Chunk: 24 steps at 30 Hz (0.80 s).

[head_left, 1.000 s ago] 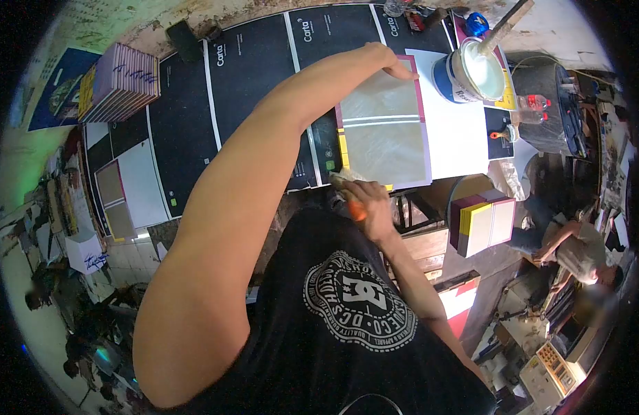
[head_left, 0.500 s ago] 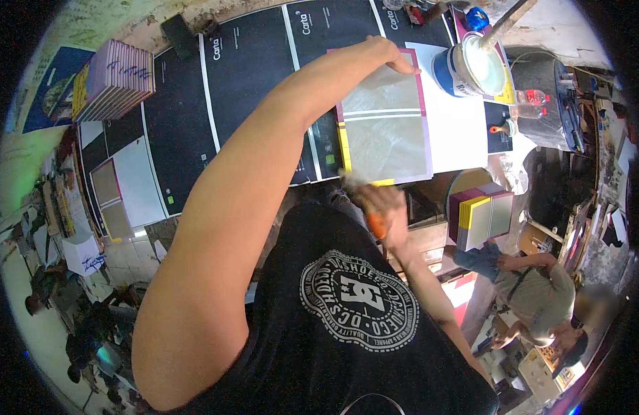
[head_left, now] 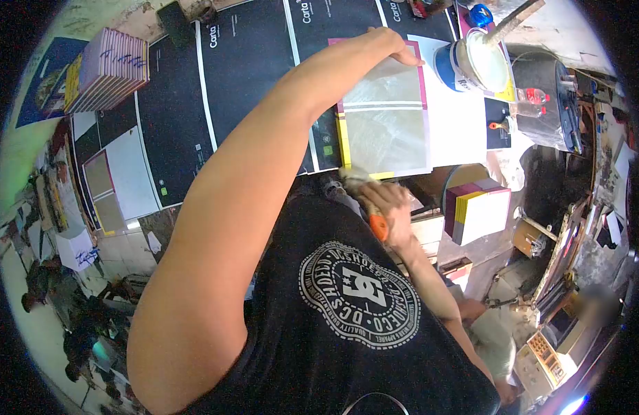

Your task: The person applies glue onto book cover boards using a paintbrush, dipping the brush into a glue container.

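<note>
My left hand (head_left: 394, 47) rests at the far edge of a grey cover sheet (head_left: 388, 138) with maroon and yellow borders. Its thumb is spread from the fingers, which are partly hidden, and it grips nothing visible. Wrapped round a brush (head_left: 378, 226) with an orange handle, my right hand (head_left: 390, 205) is at the near edge of the sheet. The brush's pale bristles are blurred and meet the sheet's near left corner. Wet-looking streaks mark the sheet, which lies partly over white paper (head_left: 457, 131).
A bucket of whitish liquid (head_left: 486, 62) with a stick stands at the back right, near a second brush (head_left: 499, 126) and bottles (head_left: 533, 95). Stacked books (head_left: 108, 69) are at the left. Another person (head_left: 495, 339) is at the lower right.
The brush and my right hand have shifted slightly along the near edge. My left hand stays at the far edge. The other person has moved lower, partly behind my right arm.
</note>
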Each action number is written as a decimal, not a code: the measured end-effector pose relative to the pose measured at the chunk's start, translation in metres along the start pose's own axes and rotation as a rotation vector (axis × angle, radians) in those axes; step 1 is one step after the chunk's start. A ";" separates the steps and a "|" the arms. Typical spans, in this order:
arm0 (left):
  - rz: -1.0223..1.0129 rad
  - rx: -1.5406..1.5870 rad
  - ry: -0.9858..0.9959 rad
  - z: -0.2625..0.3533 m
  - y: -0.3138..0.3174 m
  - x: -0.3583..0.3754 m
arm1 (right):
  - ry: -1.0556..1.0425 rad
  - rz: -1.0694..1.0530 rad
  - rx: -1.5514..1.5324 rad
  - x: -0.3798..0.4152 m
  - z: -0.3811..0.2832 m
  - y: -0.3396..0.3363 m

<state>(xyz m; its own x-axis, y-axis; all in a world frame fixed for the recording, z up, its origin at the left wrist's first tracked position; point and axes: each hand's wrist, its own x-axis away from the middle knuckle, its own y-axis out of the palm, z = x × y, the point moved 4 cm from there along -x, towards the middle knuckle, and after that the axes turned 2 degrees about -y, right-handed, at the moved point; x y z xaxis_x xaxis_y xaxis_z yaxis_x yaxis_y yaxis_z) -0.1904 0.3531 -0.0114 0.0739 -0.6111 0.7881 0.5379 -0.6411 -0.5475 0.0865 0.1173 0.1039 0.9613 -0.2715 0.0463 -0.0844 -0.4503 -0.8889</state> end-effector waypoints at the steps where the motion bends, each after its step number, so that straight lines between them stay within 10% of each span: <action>1: -0.011 0.011 0.000 0.001 0.001 -0.009 | 0.030 0.018 0.027 -0.001 0.001 -0.009; 17: 0.101 -0.011 0.111 0.004 0.008 -0.047 | -0.121 -0.256 0.220 0.022 0.003 0.027; 24: 0.282 0.034 0.054 0.007 0.008 -0.068 | -0.030 0.170 0.111 -0.031 0.032 -0.044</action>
<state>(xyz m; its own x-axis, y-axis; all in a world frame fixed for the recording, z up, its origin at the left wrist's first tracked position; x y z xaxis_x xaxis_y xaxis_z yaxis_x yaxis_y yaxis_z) -0.1852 0.3928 -0.0672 0.1802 -0.7872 0.5898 0.5307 -0.4271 -0.7321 0.0687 0.1729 0.1271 0.9433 -0.3092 -0.1210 -0.2183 -0.3029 -0.9277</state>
